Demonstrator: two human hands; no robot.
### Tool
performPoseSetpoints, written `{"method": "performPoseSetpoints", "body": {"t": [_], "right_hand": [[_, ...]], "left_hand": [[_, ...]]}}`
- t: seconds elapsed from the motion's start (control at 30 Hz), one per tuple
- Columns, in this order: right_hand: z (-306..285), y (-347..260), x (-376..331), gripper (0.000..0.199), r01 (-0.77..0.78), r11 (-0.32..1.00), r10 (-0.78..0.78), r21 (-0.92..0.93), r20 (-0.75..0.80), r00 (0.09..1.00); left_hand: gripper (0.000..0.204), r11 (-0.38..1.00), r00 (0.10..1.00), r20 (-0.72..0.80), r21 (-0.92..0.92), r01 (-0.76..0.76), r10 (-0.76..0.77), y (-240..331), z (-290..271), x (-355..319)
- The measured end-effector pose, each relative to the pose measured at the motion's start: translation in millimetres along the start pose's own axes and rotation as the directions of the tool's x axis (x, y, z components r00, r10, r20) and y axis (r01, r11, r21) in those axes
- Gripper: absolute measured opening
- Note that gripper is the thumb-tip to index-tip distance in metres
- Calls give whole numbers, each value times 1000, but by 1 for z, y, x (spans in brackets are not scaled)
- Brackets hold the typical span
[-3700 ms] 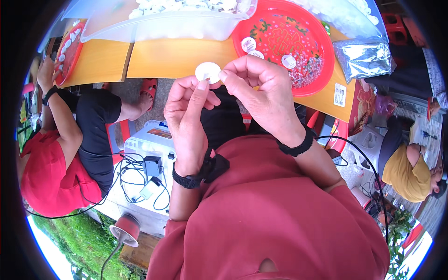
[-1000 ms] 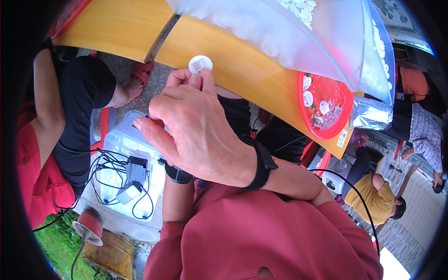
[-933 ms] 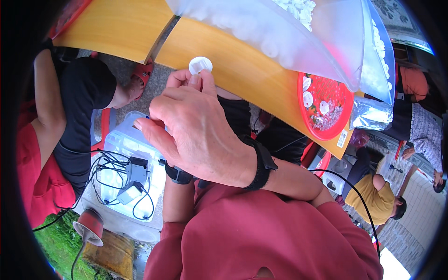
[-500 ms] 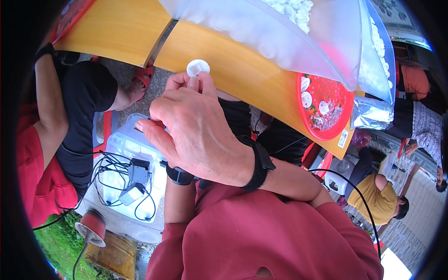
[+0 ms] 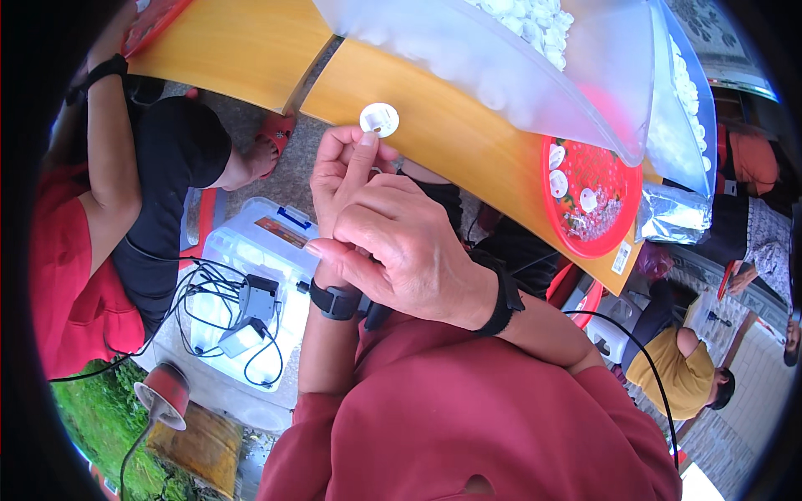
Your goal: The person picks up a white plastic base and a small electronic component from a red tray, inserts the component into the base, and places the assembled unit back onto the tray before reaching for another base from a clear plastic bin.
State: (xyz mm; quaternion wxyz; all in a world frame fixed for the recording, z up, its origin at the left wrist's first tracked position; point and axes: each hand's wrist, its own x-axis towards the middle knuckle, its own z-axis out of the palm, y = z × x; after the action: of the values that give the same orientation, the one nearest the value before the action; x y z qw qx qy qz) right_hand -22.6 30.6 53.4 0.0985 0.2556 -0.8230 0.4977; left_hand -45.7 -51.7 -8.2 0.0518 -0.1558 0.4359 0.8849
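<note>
A small round white plastic piece is pinched between the thumb and fingers of my left hand. A raised block and a tiny yellowish spot show on its face. My right hand crosses in front of my left hand and wrist, its back toward me. The right fingers are curled in and the thumb points left; the fingertips are partly hidden, so anything they hold does not show. Beyond, a red round tray on the wooden table carries a few similar white pieces and a heap of small clear bits.
Translucent bins of white pieces stand on the wooden table. A clear plastic box with cables and black devices is at lower left. One person in red sits at left; another in yellow is at right.
My right hand has moved down and right, off the left fingers, uncovering more of my left hand. The white piece has tilted slightly. The whole view has shifted a little.
</note>
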Motion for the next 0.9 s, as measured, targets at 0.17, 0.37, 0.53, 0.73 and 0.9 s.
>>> {"method": "performPoseSetpoints", "body": {"t": [0.17, 0.37, 0.53, 0.73, 0.9], "right_hand": [[-22, 2, -23, 23, -121, 991, 129, -63, 131, 983], [-44, 5, -69, 24, -273, 960, 280, -63, 185, 942], [-60, 5, -93, 25, -290, 956, 294, -49, 172, 940], [-75, 8, -105, 25, -297, 954, 300, -47, 121, 946], [-82, 13, -112, 25, -309, 948, 316, -73, 121, 941]], "left_hand": [[9, 988, 997, -35, 144, -58, 64, 9, -2, 1], [9, 939, 954, -103, 237, -250, 280, 47, -9, 11], [10, 883, 908, -180, 365, -295, 378, 83, -27, 40], [14, 828, 910, -192, 512, -228, 368, 87, -41, 75], [16, 800, 918, -187, 570, -189, 350, 91, -44, 80]]}}
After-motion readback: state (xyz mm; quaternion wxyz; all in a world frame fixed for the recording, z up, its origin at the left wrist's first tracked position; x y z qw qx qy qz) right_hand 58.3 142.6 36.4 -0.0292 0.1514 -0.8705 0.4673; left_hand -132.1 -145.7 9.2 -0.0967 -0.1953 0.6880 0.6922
